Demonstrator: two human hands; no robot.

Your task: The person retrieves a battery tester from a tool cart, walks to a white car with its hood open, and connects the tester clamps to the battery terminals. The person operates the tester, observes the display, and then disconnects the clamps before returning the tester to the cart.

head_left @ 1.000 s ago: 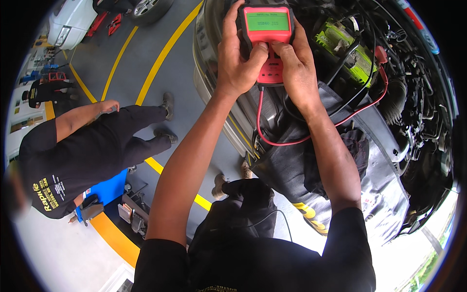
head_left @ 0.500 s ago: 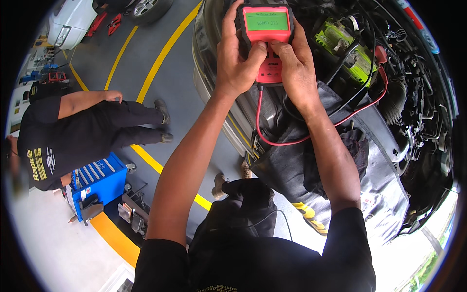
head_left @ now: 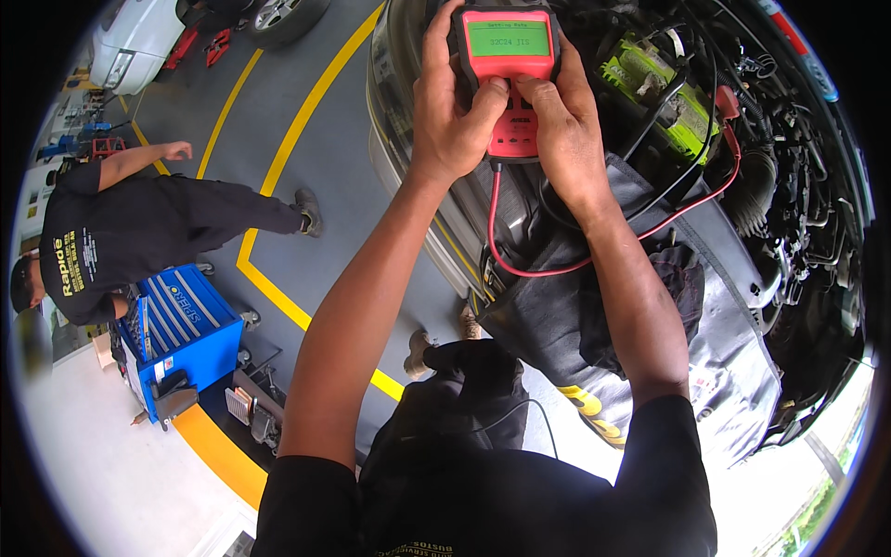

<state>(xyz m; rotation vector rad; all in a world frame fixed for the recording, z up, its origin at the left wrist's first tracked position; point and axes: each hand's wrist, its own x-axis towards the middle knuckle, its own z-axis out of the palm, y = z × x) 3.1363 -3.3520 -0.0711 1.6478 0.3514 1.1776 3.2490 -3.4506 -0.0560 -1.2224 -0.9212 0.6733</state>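
Between my two hands I hold a red and black battery tester with a lit green screen, over the edge of a car's engine bay. My left hand wraps its left side, and my right hand wraps its right side. Both thumbs rest on the keypad below the screen, partly hiding the buttons. A red cable leaves the tester's lower end, loops under my right forearm and runs up to a red clamp at the green car battery. A black cable also passes over the battery.
A dark fender cover drapes over the car's edge, with a black cloth bundled on it. Left, a co-worker stands by a blue tool cabinet. A loose wheel and a white car are at the far left.
The text on the tester's screen has changed while my hands stay put. The co-worker has shifted and turned beside the tool cabinet, with one arm raised farther outward.
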